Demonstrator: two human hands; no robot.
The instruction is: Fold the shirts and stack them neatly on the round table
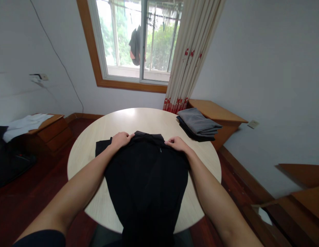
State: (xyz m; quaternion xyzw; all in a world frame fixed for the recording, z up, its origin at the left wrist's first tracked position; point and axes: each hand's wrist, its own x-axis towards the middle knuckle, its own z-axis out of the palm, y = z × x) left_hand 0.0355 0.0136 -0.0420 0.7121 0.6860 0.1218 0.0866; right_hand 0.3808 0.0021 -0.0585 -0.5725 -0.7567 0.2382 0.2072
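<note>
A black shirt (146, 171) lies spread over the round table, its collar end on the far side and a small white logo at its upper right. Its lower end runs toward me and merges with the dark area at the table's near edge. My left hand (121, 140) is closed on the cloth by the left shoulder, beside a sleeve that sticks out to the left. On the other side of the collar, my right hand (177, 143) pinches the right shoulder between thumb and fingers. The fingertips are partly hidden in the dark fabric.
The pale round table (84, 157) stands below a window. A stack of folded grey and black clothes (198, 123) rests at its right rim. Behind are a wooden cabinet (216, 111) and a curtain (192, 51). A low wooden drawer unit (54, 133) with white cloth stands left.
</note>
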